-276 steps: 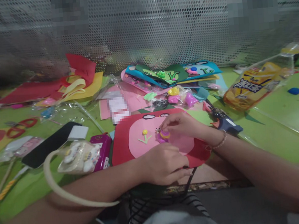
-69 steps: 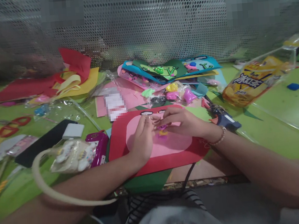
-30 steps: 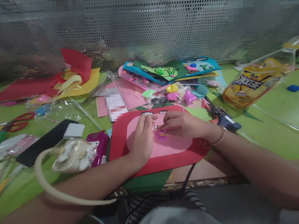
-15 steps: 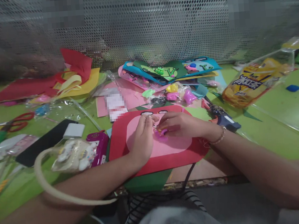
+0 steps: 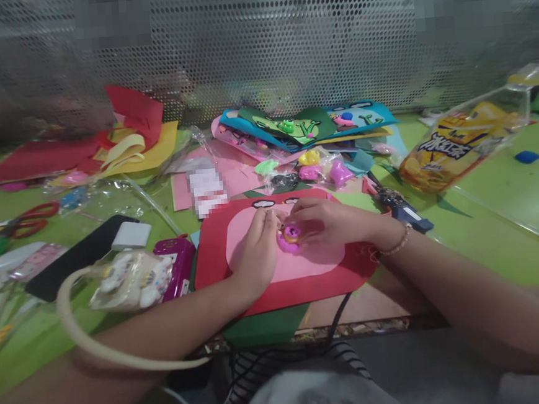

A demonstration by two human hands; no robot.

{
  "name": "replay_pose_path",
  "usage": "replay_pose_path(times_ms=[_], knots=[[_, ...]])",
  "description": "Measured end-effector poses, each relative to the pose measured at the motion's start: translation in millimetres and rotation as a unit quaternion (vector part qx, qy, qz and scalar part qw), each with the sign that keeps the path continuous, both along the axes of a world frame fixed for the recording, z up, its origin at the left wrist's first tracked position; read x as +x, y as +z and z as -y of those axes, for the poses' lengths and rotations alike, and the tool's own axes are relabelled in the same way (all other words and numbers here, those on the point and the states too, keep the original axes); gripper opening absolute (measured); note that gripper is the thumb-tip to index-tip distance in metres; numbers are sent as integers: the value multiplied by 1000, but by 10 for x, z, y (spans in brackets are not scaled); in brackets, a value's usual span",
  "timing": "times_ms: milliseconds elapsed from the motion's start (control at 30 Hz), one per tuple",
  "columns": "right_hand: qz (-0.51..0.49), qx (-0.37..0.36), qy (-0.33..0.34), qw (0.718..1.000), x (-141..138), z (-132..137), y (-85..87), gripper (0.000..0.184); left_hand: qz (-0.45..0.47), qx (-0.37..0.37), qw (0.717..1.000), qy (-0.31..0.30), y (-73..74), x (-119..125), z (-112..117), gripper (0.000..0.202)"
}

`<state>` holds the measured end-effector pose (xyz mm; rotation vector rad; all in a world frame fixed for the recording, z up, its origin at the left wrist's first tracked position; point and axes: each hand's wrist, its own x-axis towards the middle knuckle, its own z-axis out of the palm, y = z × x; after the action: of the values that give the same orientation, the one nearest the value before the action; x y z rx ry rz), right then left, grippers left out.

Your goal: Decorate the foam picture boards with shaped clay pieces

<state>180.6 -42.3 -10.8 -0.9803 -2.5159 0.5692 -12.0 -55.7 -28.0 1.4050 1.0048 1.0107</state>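
Green tabletop bearing red-handled scissors and a black smartphone toward nine o'clock, a blue lump toward three.

To the right hand's right, past a dark blue object near its wrist, bare green tabletop leaves a passage. Ahead of both hands, wrapped colourful lumps and stacked paper crafts block the way. Left of the left hand, a purple case stands close; a cream band crosses that forearm.
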Motion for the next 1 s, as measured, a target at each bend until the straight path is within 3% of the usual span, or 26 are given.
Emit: replay_pose_path(times_ms=[67, 200, 433, 667, 1000], knots=[[-8, -35, 5, 999, 64, -34, 16, 37, -12, 0, 1000, 0, 2, -4, 3, 28], [-39, -71, 7, 997, 130, -105, 9, 27, -14, 11, 1000, -4, 7, 2, 4, 28], [-78, -54, -30, 995, 79, -113, -100, 11, -53, 13, 998, -11, 18, 7, 14, 28], [-69, -46, -62, 995, 51, -98, -145, 11, -91, 10, 996, -8, 5, -17, 23, 29], [-53, -71, -49, 995, 8, -91, -44, 16, -89, 18, 996, 0, -19, -22, 10, 30]])
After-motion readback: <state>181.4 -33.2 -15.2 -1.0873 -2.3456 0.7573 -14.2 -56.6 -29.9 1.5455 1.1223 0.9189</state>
